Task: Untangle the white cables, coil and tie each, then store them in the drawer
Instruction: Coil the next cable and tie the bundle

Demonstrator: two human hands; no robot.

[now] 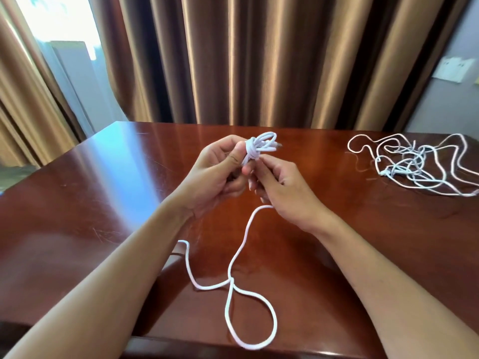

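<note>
Cable bundle (255, 149), white, half coiled and wrapped at its waist, held above the middle of the table (77, 193). Gripped by the left hand (220, 174), thumb and fingers curled round the wrapped part. Pinched just at 5 o'clock of the wrap by the right hand (280, 185), fingertips on the loose strand. Tail (248, 320) hanging down toward 6 o'clock, crossing itself into a loop on the wood. Likely light, soft and limp, a little slick; best held at the wrapped waist, never by the floppy loops. Second tangle of cables (414, 164) lying at 3 o'clock, well apart, untouched. Brown curtains (259, 60) behind at 12 o'clock. Drawer not visible.
</note>
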